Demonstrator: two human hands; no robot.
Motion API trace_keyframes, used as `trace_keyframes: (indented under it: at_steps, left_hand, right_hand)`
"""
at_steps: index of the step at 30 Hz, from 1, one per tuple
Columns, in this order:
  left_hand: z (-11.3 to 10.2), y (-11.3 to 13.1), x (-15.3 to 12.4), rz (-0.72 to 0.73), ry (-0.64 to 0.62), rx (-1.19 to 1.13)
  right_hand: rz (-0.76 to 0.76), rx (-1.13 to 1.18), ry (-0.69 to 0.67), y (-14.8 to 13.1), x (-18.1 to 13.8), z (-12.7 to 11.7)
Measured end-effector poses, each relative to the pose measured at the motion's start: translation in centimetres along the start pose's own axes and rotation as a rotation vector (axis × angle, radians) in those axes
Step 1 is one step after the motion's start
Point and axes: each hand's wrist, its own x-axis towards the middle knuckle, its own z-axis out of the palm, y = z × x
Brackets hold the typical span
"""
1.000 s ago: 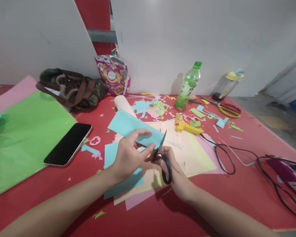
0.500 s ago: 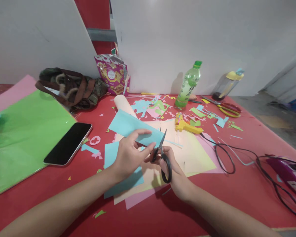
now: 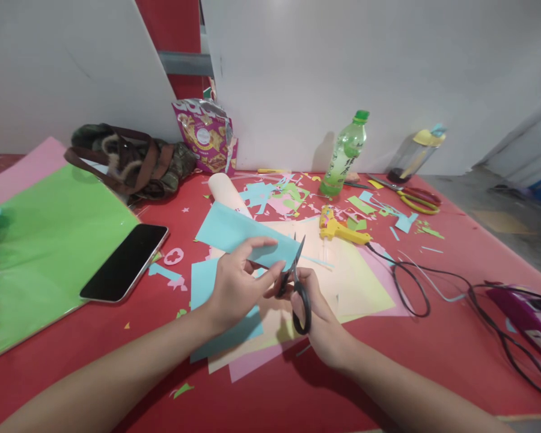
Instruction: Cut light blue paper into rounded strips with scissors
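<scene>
My left hand point(image 3: 238, 282) pinches a strip of light blue paper point(image 3: 234, 231) between thumb and fingers, holding it above the table. In my right hand point(image 3: 318, 307) is a pair of black-handled scissors point(image 3: 301, 307), gripped through the finger loops. Its blades point up and away, parted a little, at the right end of the blue strip. Under both hands lies a stack of coloured sheets: a light blue sheet point(image 3: 202, 282), a peach sheet point(image 3: 270, 337), a yellow sheet point(image 3: 365, 282) and a pink sheet point(image 3: 252, 364). My right fingers are partly hidden behind the scissors.
A yellow glue gun point(image 3: 342, 231) with a black cord lies right of the stack. Behind are paper scraps point(image 3: 288, 198), a green bottle point(image 3: 345, 156), a snack bag point(image 3: 205, 138) and a paper roll point(image 3: 228, 192). A phone point(image 3: 124, 263) rests left; a purple power strip point(image 3: 529, 319) right.
The blue strip's far left end has shifted slightly left and down. The scissors have turned a little in my right hand, their lower loop moving slightly left.
</scene>
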Motion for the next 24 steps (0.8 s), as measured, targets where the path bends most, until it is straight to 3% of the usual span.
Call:
trace_keyframes:
  at_steps: [11, 24]
  left_hand:
    - [-0.6, 0.7, 0.6, 0.046, 0.02, 0.08]
    - [-2.1, 1.0, 1.8, 0.135, -0.108, 0.187]
  right_hand:
    - [0.045, 0.083, 0.027, -0.3, 0.2, 0.2]
    - [0.098, 0.177, 0.009, -0.7, 0.4, 0.2]
